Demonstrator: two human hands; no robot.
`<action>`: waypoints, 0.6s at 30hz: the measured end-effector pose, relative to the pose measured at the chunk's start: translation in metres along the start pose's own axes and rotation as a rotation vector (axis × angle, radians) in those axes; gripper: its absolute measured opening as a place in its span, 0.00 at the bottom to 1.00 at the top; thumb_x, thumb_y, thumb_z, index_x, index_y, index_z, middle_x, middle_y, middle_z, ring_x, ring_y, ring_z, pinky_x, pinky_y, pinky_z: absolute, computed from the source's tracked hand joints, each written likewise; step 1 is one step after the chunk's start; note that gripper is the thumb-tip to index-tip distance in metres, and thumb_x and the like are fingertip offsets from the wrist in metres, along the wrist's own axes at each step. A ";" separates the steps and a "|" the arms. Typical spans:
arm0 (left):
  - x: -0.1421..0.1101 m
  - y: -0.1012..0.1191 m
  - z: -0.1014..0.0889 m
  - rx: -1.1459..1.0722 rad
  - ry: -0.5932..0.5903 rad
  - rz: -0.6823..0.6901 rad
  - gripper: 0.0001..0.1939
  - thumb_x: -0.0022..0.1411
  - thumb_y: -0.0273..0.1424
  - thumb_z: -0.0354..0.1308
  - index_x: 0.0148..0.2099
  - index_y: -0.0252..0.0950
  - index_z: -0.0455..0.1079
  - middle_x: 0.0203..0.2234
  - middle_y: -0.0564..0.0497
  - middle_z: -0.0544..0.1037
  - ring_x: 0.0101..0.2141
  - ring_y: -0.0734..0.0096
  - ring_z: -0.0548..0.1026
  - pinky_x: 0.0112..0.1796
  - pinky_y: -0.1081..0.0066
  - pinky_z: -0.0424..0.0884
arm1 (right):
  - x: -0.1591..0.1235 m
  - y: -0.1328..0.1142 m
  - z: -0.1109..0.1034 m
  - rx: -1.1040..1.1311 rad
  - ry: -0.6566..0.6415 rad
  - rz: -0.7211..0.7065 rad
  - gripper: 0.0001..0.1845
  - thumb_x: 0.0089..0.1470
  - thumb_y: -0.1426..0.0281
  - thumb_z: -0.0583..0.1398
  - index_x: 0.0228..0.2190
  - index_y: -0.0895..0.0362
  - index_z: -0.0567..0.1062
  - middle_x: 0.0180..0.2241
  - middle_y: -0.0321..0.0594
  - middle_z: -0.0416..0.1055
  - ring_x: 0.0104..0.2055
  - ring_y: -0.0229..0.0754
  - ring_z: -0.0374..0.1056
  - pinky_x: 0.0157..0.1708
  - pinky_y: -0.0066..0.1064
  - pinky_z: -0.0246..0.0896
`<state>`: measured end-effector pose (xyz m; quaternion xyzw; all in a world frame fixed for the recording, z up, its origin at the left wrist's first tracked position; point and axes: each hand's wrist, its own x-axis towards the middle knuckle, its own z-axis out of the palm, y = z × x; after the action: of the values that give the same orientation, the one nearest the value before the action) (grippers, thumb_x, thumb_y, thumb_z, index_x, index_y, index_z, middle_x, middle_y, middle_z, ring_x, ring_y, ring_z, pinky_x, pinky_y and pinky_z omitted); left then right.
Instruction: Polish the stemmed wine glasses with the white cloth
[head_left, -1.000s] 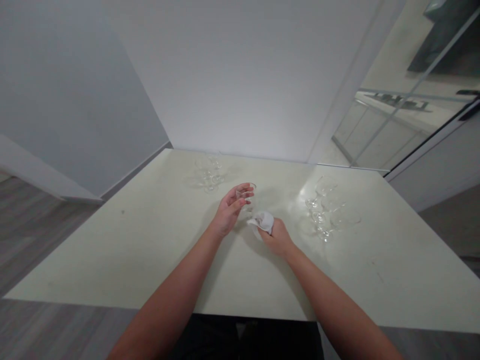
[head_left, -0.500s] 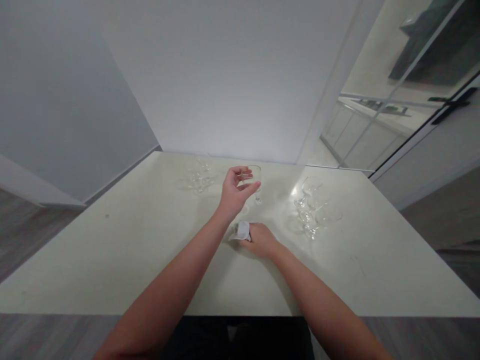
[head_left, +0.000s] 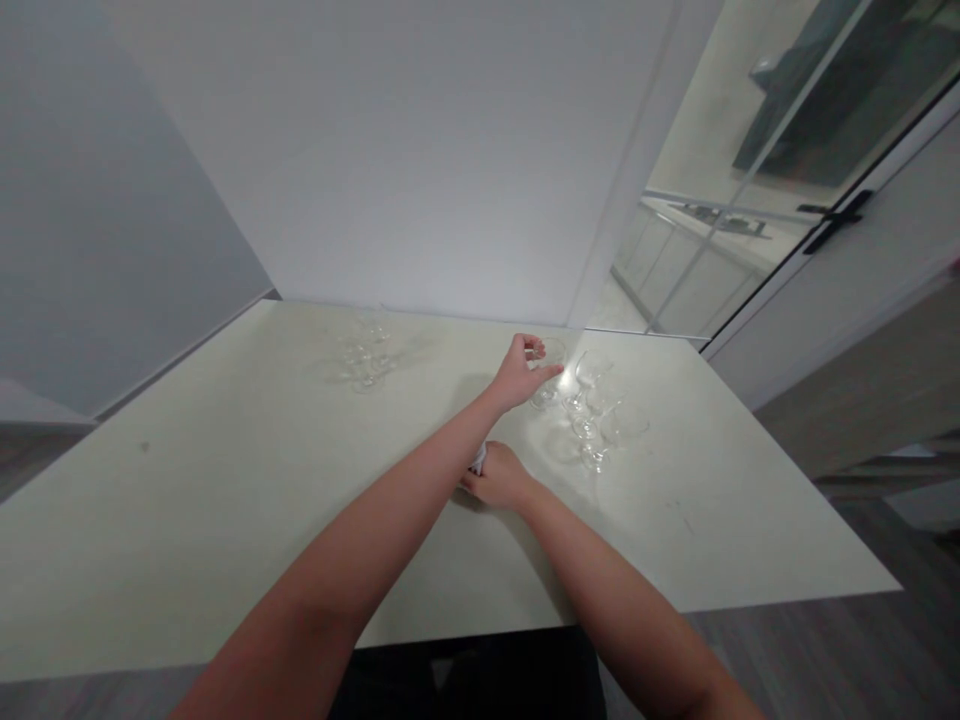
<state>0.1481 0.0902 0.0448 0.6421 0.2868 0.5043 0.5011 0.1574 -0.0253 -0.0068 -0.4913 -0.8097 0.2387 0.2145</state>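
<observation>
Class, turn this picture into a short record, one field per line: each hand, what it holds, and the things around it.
Left hand: gripping a stemmed glass by its bowl
Glass base on table: cannot tell
Right hand: holding a white cloth, partly hidden behind the left forearm
Near group: several glasses, just right of the held one
Far group: more glasses, on the table's left side
Behind table: pale wall
</observation>
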 end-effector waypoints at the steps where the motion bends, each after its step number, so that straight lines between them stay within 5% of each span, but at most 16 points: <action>1: 0.001 0.000 0.001 0.013 -0.006 -0.004 0.25 0.48 0.29 0.69 0.42 0.37 0.57 0.38 0.51 0.68 0.42 0.67 0.71 0.43 0.64 0.67 | 0.000 -0.001 0.000 -0.015 -0.010 -0.011 0.09 0.54 0.67 0.58 0.35 0.53 0.78 0.37 0.39 0.79 0.40 0.45 0.73 0.37 0.29 0.61; 18: -0.002 -0.010 0.012 0.043 -0.115 0.065 0.23 0.48 0.31 0.68 0.40 0.38 0.57 0.39 0.51 0.66 0.42 0.67 0.69 0.45 0.63 0.66 | -0.003 0.004 0.004 -0.056 -0.003 -0.048 0.12 0.55 0.66 0.58 0.40 0.53 0.78 0.44 0.41 0.79 0.46 0.48 0.73 0.44 0.32 0.62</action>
<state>0.1596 0.0873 0.0351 0.6894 0.2475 0.4764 0.4863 0.1586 -0.0269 -0.0126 -0.4772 -0.8279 0.2117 0.2050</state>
